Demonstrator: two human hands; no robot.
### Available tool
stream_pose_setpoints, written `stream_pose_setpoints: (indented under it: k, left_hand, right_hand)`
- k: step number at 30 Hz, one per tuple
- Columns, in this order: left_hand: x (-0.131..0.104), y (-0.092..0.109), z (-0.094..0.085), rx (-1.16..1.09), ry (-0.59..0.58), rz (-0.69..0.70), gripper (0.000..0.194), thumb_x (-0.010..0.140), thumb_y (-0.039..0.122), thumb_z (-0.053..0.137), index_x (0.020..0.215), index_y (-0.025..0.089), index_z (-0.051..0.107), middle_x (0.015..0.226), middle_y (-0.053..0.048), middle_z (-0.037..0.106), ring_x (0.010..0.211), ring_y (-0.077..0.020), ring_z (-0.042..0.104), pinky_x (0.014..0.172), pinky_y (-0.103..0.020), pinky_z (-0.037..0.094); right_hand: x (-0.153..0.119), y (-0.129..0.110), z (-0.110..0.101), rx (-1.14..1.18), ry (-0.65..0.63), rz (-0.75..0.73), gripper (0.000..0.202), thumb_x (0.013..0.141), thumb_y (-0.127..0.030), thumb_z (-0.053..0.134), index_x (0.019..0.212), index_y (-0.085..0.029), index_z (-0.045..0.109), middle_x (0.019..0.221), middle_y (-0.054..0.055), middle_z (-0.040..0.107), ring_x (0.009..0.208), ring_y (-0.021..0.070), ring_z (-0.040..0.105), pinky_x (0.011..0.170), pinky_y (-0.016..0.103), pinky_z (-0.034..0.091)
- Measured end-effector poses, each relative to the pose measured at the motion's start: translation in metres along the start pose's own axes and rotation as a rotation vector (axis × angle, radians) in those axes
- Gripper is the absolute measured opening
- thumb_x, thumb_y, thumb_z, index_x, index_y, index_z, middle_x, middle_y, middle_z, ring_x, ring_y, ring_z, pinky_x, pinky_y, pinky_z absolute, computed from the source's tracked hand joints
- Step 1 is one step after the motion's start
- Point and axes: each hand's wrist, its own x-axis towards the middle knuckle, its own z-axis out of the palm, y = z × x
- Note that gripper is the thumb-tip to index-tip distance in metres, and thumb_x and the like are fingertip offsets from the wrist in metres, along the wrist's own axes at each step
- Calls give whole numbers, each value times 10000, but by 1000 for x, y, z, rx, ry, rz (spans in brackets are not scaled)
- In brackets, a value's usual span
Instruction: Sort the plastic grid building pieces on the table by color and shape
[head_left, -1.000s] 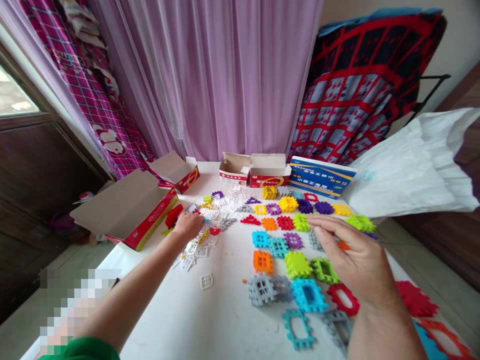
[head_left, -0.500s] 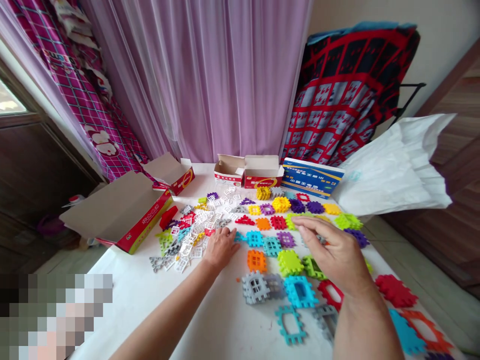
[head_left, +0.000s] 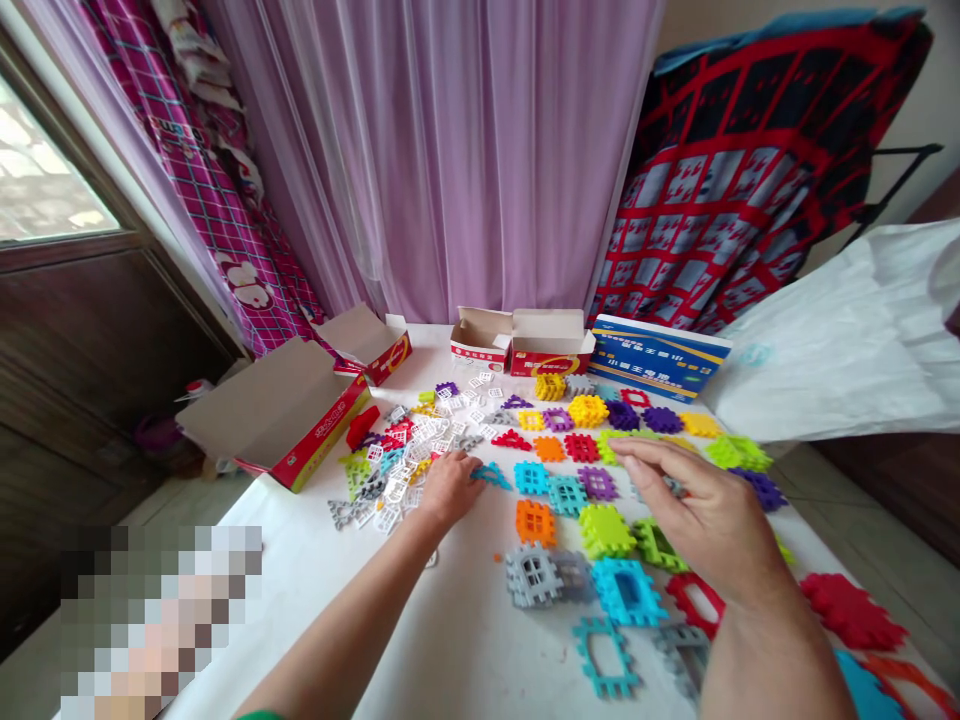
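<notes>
- at the centre of the frame, we see the left hand (head_left: 451, 487), its fingertips at the left end of a blue triangle (head_left: 495, 476); we cannot tell whether they pinch it.
- right of centre, the right hand (head_left: 697, 510) hangs over the blocks, thumb and forefinger near a lime block (head_left: 606, 447); whether they grasp anything, we cannot tell.
- we judge the setting-out well advanced: across the right half, square pieces (head_left: 606, 528) lie in rough rows and stacks on the white table (head_left: 465, 640).
- left of centre, a mixed heap (head_left: 405, 460) lies jumbled, which we take as the part left.
- we count two hands, one blue triangle, one red triangle (head_left: 511, 440), four red boxes (head_left: 322, 425) and one blue box (head_left: 660, 365).
- the heap's white lattice windows (head_left: 394, 492) overlap too much for us to count.
</notes>
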Motion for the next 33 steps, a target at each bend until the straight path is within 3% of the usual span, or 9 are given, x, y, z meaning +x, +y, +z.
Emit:
stream_pose_setpoints:
  k: [4, 9, 11, 15, 26, 29, 33]
  left_hand:
    - [-13, -9, -12, 3, 59, -25, 280, 874, 363, 599, 1114, 238, 672, 1087, -60, 683, 1016, -217, 616, 897, -314, 460]
    - [-38, -59, -41, 92, 172, -247, 271, 909, 317, 511, 1075, 178, 674, 1070, -123, 666, 1024, -283, 597, 913, -406, 435]
    - [-46, -81, -49, 161, 134, -393, 291, 903, 379, 513, 1089, 228, 678, 1110, -98, 663, 1049, -275, 594, 918, -386, 434]
    - [-50, -105, -52, 143, 84, -419, 269, 882, 401, 529, 1015, 259, 715, 1068, -72, 685, 1007, -259, 624, 874, -350, 454]
    - [-57, -113, -51, 41, 164, -434, 202, 873, 316, 514, 991, 255, 666, 1149, -54, 668, 1090, -240, 609, 884, -336, 473]
    - [-55, -100, -49, -3, 206, -346, 189, 897, 302, 479, 1014, 251, 619, 1174, -43, 665, 1096, -209, 609, 909, -313, 464]
    - [-47, -68, -42, -116, 209, -158, 199, 933, 305, 422, 1051, 264, 577, 1047, -27, 711, 961, -193, 664, 835, -307, 491]
  right_hand:
    - [0, 0, 1, 1, -18, -15, 182, 895, -272, 553, 977, -247, 714, 978, 35, 754, 890, 216, 712, 821, 336, 572]
    - [-1, 2, 1, -16, -20, -30, 188, 899, -275, 548, 993, -251, 710, 969, 29, 754, 870, 214, 712, 814, 333, 570]
    - [-1, 2, 2, -22, -23, -32, 190, 901, -279, 546, 993, -249, 709, 969, 33, 754, 871, 216, 711, 810, 338, 571]
    - [-1, -1, 6, -6, -49, -22, 188, 902, -281, 542, 979, -243, 709, 962, 37, 754, 868, 216, 711, 800, 342, 574]
    - [-1, 2, 2, -28, -47, -28, 185, 905, -278, 543, 982, -235, 706, 956, 41, 755, 861, 211, 713, 792, 333, 575]
    - [-1, 2, 2, -32, -47, -20, 191, 906, -279, 539, 975, -229, 710, 957, 44, 755, 863, 208, 713, 794, 329, 576]
    - [-1, 0, 1, -30, -43, 2, 200, 906, -293, 535, 957, -229, 717, 951, 48, 758, 865, 213, 714, 799, 336, 577]
